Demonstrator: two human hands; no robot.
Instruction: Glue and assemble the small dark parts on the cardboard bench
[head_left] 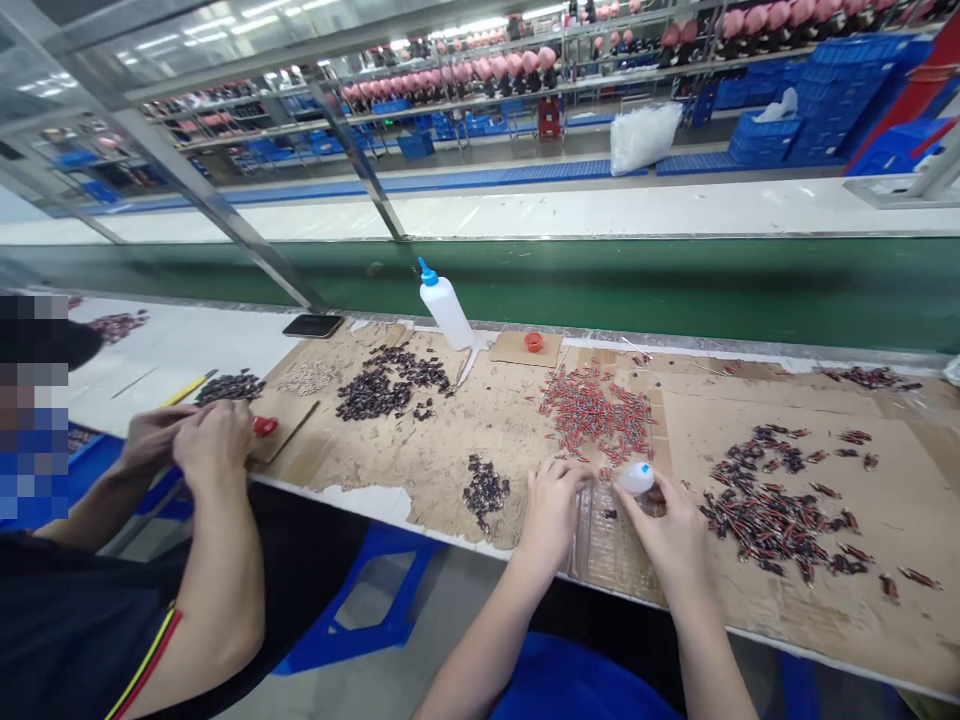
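My left hand rests at the near edge of the cardboard-covered bench, fingers curled in a pinch on a tiny part I cannot make out. My right hand is closed around a small white squeeze bottle with a blue tip, held just right of the left hand. A heap of small red parts lies right behind both hands. A pile of dark red-and-black parts spreads to the right of my right hand. A small cluster of dark parts lies left of my left hand.
A tall white squeeze bottle with a blue cap stands at the back, near a small red cap. More dark parts lie left of centre. A co-worker's hands work at the left. A green conveyor runs behind the bench.
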